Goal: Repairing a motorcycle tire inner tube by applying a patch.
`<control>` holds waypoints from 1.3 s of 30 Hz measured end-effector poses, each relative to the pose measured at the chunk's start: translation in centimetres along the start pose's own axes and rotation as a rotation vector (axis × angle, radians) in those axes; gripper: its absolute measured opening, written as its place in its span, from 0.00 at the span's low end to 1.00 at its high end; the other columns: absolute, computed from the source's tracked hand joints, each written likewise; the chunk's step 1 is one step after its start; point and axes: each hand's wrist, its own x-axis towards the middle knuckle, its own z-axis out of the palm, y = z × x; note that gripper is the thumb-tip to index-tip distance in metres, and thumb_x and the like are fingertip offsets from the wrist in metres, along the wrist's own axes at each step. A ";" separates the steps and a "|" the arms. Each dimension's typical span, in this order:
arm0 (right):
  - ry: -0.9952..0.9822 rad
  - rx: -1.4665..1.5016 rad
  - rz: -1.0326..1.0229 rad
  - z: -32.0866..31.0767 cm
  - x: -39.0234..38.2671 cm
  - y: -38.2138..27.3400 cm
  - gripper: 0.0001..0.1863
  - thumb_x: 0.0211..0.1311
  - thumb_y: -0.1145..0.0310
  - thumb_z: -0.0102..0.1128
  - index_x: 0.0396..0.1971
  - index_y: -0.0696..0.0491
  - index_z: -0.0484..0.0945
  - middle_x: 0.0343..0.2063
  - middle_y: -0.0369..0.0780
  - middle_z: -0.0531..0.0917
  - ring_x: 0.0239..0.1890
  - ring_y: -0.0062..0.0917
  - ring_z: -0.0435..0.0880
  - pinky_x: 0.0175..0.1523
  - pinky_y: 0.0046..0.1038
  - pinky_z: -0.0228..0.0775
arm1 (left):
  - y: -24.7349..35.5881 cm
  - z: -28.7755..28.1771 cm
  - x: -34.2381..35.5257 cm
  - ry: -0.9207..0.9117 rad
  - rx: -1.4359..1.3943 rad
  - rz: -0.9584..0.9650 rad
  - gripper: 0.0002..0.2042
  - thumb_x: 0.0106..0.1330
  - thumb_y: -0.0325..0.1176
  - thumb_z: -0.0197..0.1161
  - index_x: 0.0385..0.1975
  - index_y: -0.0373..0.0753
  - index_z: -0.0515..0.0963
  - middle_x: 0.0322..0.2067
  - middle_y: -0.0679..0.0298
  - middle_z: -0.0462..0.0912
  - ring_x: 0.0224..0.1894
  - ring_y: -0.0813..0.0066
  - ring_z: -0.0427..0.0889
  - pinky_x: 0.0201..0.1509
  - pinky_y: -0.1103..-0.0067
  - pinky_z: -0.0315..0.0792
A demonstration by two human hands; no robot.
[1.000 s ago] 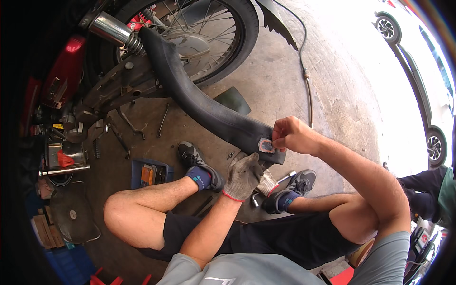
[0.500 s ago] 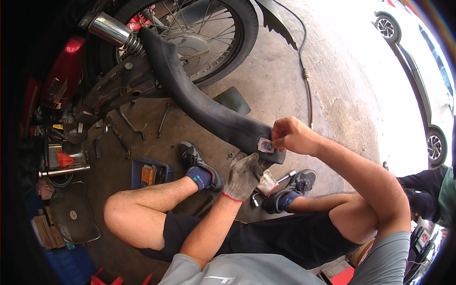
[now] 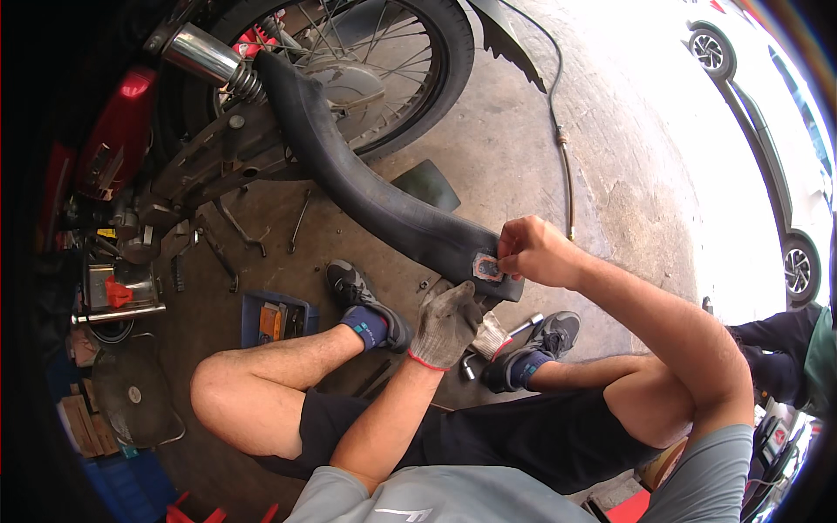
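A black inner tube (image 3: 375,202) hangs from the motorcycle's wheel area and stretches toward me, its near bend between my hands. On this bend sits a small patch (image 3: 486,267) with an orange rim and a pale, ragged border. My left hand (image 3: 446,321), in a grey work glove with a red cuff edge, grips the tube from below, just beside the patch. Bare and closed in a pinch, my right hand (image 3: 542,251) has its fingertips at the patch's right edge. Whether a thin film is between those fingertips is too small to tell.
A spoked wheel (image 3: 436,105) and shock absorber (image 3: 202,54) stand at upper left. Wrenches (image 3: 300,220), a blue box (image 3: 251,318), a socket wrench (image 3: 526,325) and another glove (image 3: 494,336) lie around my feet. An air hose (image 3: 568,183) crosses the floor; a white car (image 3: 758,131) stands right.
My right hand has shifted very slightly at the patch's edge. The tube and my left hand look unmoved.
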 end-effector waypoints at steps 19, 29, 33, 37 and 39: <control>0.085 -0.079 -0.038 1.0 0.1 0.6 0.05 0.54 0.75 0.65 0.29 0.62 0.80 0.22 0.41 0.85 0.26 0.24 0.87 0.34 0.29 0.78 | 1.3 1.5 -0.3 0.023 -0.252 -0.098 0.20 0.72 0.29 0.58 0.61 0.31 0.72 0.45 0.55 0.84 0.41 0.69 0.86 0.58 0.67 0.80; 0.167 -0.175 -0.068 1.5 -0.4 0.2 0.09 0.55 0.72 0.65 0.32 0.61 0.82 0.27 0.46 0.87 0.34 0.35 0.89 0.42 0.35 0.80 | -0.5 -0.7 0.1 0.030 -0.198 -0.088 0.21 0.72 0.29 0.57 0.62 0.30 0.70 0.48 0.55 0.83 0.40 0.66 0.86 0.63 0.63 0.77; 0.186 -0.153 -0.071 1.8 -0.5 0.2 0.08 0.54 0.71 0.64 0.32 0.60 0.82 0.27 0.49 0.86 0.36 0.42 0.88 0.44 0.38 0.80 | -0.3 -1.0 0.2 -0.025 -0.221 -0.102 0.21 0.72 0.29 0.57 0.63 0.30 0.70 0.50 0.54 0.83 0.46 0.64 0.86 0.65 0.61 0.76; 0.195 -0.127 -0.092 2.0 -0.3 1.0 0.15 0.56 0.68 0.67 0.40 0.60 0.79 0.32 0.51 0.86 0.42 0.45 0.87 0.49 0.40 0.78 | -0.3 -0.4 0.2 -0.008 -0.314 -0.075 0.21 0.72 0.29 0.56 0.64 0.29 0.69 0.55 0.51 0.80 0.55 0.60 0.83 0.67 0.60 0.75; 0.264 -0.174 -0.186 2.3 -0.1 1.7 0.21 0.56 0.65 0.71 0.45 0.61 0.76 0.36 0.52 0.85 0.45 0.45 0.86 0.53 0.40 0.77 | -0.3 -0.4 0.3 0.001 -0.299 -0.084 0.22 0.73 0.30 0.56 0.64 0.29 0.69 0.57 0.50 0.79 0.58 0.58 0.81 0.68 0.60 0.74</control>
